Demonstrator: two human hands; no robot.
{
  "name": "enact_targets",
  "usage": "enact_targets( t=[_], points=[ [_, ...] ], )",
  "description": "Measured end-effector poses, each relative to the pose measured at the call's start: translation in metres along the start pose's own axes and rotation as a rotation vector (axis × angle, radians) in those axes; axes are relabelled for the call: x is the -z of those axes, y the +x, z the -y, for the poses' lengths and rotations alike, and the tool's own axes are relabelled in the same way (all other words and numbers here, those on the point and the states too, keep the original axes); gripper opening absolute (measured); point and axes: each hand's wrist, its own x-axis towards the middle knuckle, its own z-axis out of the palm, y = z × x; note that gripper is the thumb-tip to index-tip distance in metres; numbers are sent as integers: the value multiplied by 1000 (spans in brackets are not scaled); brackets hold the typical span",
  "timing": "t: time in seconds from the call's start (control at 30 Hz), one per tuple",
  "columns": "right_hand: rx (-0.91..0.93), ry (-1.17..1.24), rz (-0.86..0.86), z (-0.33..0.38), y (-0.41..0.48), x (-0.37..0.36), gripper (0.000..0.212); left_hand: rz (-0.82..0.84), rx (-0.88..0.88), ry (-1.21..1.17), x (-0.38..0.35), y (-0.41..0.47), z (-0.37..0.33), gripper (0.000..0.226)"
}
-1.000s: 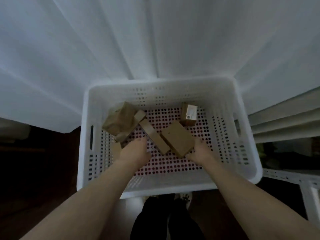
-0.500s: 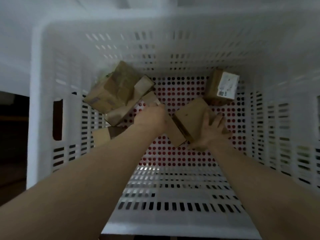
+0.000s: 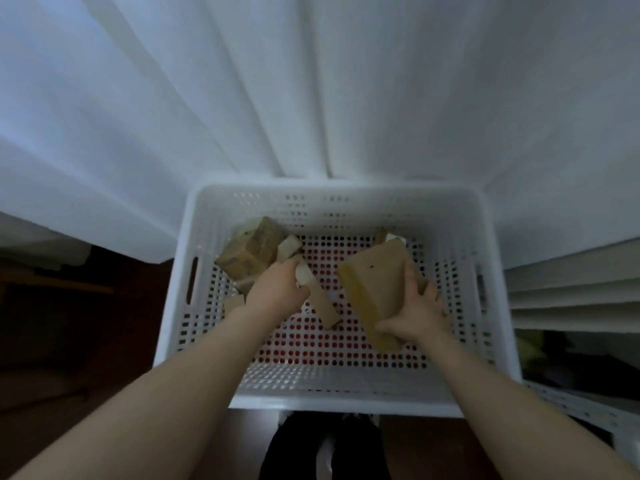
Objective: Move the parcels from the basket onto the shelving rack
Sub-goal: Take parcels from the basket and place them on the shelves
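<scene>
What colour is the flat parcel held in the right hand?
Plain tan-brown cardboard; the flat cardboard parcel in the right hand shows best in the head view.

You are standing in a dim indoor room that is serving as a small parcel-sorting spot, more like a home or a back room than a warehouse, though which one cannot be told. A white pleated curtain point(image 3: 311, 81) is hanging across everything ahead of you, down to a dark reddish-brown floor point(image 3: 104, 358). A white perforated plastic basket point(image 3: 339, 407) is sitting at your feet, holding brown cardboard parcels point(image 3: 252, 254). A corner of a white metal shelving rack point(image 3: 585, 408) is showing at your right.
</scene>
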Motion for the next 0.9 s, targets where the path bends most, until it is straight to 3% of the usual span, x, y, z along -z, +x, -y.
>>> enact_targets(
  t=[0.07,0.17,0.27,0.37,0.53,0.67,0.8,0.9],
  points=[
    [62,390,48,8,-41,35,133,-30,2,-66,28,-34,-16,56],
    [42,1012,264,15,-111,79,118,-79,-30,-207,63,-78,-41,54],
    [90,1345,436,8,-173,104,105,-60,-74,-476,93,-113,-71,56],
    [171,1498,429,0,-223,116,99,35,-209,-681,123,-144,-102,64],
    [267,1682,339,-4,-300,112,91,321,-454,-630,162,-177,-125,81],
    [312,1801,252,-2,-351,97,71,531,-520,-565,171,-202,-129,62],
    [315,1892,192,-9,-387,77,83,700,-560,-551,166,-229,-133,66],
    [374,1956,130,-21,-408,63,91,702,-563,-616,156,-251,-139,55]
  ],
)
